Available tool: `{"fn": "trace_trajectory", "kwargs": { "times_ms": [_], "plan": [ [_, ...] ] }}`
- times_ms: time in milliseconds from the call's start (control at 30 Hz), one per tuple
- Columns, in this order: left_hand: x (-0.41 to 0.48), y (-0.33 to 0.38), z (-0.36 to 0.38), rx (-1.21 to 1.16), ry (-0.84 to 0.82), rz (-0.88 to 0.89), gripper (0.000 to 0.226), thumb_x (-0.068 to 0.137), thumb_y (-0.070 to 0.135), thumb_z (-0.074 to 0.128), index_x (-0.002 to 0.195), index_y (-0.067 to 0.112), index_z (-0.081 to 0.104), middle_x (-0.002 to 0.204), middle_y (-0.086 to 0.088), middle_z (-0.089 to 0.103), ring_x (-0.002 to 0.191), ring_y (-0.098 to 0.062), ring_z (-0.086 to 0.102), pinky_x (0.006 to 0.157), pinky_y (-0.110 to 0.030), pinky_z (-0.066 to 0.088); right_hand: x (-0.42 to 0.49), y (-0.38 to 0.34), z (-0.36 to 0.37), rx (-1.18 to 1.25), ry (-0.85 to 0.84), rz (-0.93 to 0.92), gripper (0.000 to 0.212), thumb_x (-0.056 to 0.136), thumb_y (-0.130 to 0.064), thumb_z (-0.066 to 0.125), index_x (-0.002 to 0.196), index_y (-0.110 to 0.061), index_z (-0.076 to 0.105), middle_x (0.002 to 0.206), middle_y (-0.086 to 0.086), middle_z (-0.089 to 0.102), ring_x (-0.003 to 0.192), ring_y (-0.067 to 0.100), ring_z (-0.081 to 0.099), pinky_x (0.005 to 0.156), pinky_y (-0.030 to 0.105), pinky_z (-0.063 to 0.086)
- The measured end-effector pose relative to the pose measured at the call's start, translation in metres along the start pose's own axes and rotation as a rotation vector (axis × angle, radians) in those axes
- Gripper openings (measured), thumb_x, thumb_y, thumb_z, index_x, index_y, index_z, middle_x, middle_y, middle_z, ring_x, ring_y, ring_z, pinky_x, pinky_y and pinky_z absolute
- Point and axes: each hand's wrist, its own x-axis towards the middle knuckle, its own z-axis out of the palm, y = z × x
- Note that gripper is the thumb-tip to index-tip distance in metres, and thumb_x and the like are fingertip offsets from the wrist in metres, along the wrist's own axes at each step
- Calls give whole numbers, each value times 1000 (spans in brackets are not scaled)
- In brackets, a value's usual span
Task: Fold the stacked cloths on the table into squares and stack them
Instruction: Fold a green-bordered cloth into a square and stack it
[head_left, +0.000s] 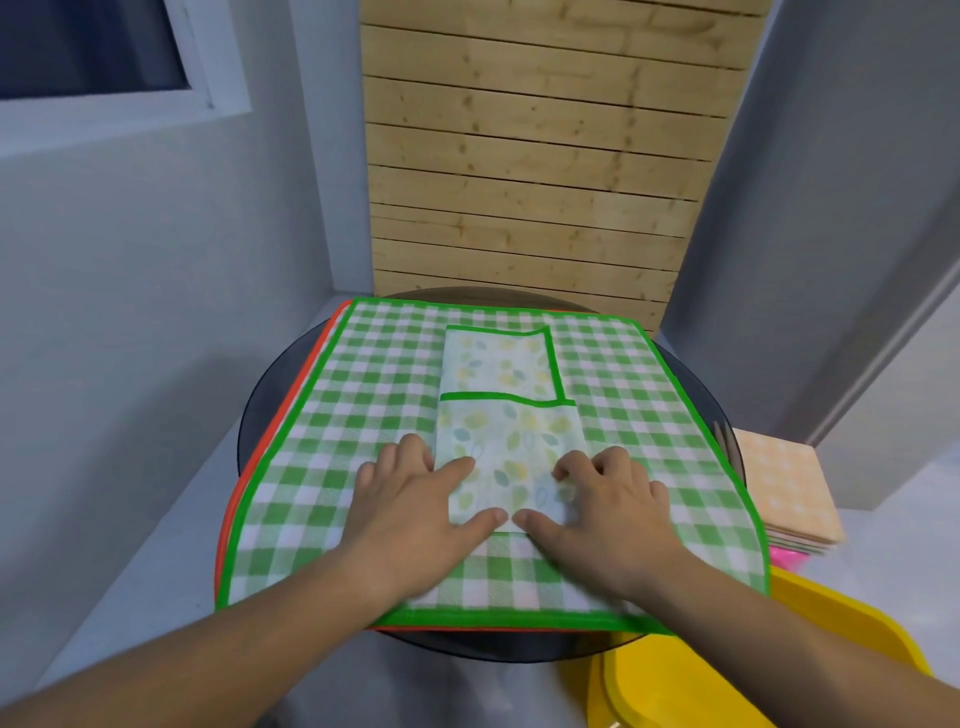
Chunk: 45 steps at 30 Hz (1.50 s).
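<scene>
A green-checked cloth (363, 415) with a bright green border lies spread flat over a round dark table (260, 415). An orange-edged cloth (291, 410) shows beneath it along the left side. On the middle lies a narrow leaf-print cloth (498, 415) with a green hem, folded into a strip. My left hand (415, 499) presses on the strip's near left edge with thumb and fingers spread. My right hand (608, 499) presses on its near right edge, with the fingers bent at the knuckles.
A stack of folded squares (789, 488), orange-checked on top, sits at the right on a pale surface. A yellow plastic tray (727, 670) stands at the lower right below the table edge. A wooden slat panel (530, 171) rises behind the table between grey walls.
</scene>
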Motion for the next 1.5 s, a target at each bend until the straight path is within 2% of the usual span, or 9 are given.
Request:
{"fn": "trace_trajectory", "kwargs": {
  "times_ms": [267, 400, 733, 900, 1000, 1167, 1333, 1433, 1500],
  "plan": [
    [-2, -19, -5, -2, -62, 0, 67, 90, 77, 28, 151, 52, 24, 111, 14, 26, 112, -9, 23, 97, -28, 15, 2, 40, 1, 48, 31, -134, 44, 92, -67, 38, 133, -50, 41, 131, -9, 34, 125, 17, 34, 104, 40, 25],
    [-1, -24, -7, -5, -116, 12, 60, 96, 68, 29, 153, 53, 19, 117, 13, 26, 117, -8, 21, 104, -31, 12, 2, 51, 0, 15, 2, -176, 45, 98, -60, 30, 141, -52, 36, 145, -8, 28, 133, 17, 26, 110, 40, 20],
    [1, -29, -16, -32, -196, 67, 52, 100, 57, 32, 151, 55, 20, 124, 15, 23, 124, -7, 17, 106, -29, 10, 0, 56, -2, -17, -33, -193, 44, 101, -55, 26, 145, -55, 30, 148, -9, 26, 133, 18, 25, 110, 41, 19],
    [12, -21, -22, 31, -149, 178, 49, 96, 55, 42, 143, 41, 39, 154, 3, 14, 144, -17, 5, 116, -36, 5, 6, 52, -12, -46, -34, -242, 42, 100, -51, 34, 142, -48, 40, 135, -5, 37, 125, 18, 34, 106, 38, 27],
    [27, -15, -21, -24, -152, 265, 47, 98, 53, 44, 141, 34, 39, 166, 4, -1, 151, -12, -6, 120, -34, -1, 19, 49, -20, 23, -56, -259, 35, 98, -51, 41, 129, -44, 54, 117, -6, 43, 110, 15, 47, 101, 36, 36],
    [51, -15, -11, -4, -225, 304, 68, 98, 65, 32, 158, 40, 14, 168, 7, -4, 152, -8, -14, 123, -36, -7, 49, 42, -26, 279, -5, -290, 23, 95, -45, 55, 104, -32, 72, 104, -9, 48, 92, 6, 52, 87, 27, 44],
    [58, -17, -3, -5, -252, 288, 69, 96, 70, 28, 157, 40, 14, 168, 9, -6, 152, -8, -16, 122, -36, -7, 102, 31, -41, 473, 124, -169, 14, 95, -33, 62, 91, -23, 71, 82, -14, 64, 72, 2, 59, 62, 24, 44],
    [57, -17, 0, -13, -249, 285, 69, 97, 70, 27, 157, 41, 12, 167, 10, -9, 151, -7, -18, 122, -35, -9, 140, 26, -39, 536, 132, -79, 17, 92, -33, 66, 94, -18, 72, 92, 0, 71, 79, 18, 64, 68, 28, 49],
    [57, -18, 1, -19, -246, 286, 69, 96, 70, 28, 157, 41, 12, 167, 10, -9, 151, -7, -18, 122, -35, -9, 157, 24, -33, 558, 101, -46, 17, 89, -34, 68, 94, -18, 71, 98, 6, 70, 79, 20, 62, 66, 28, 49]
  ]
}}
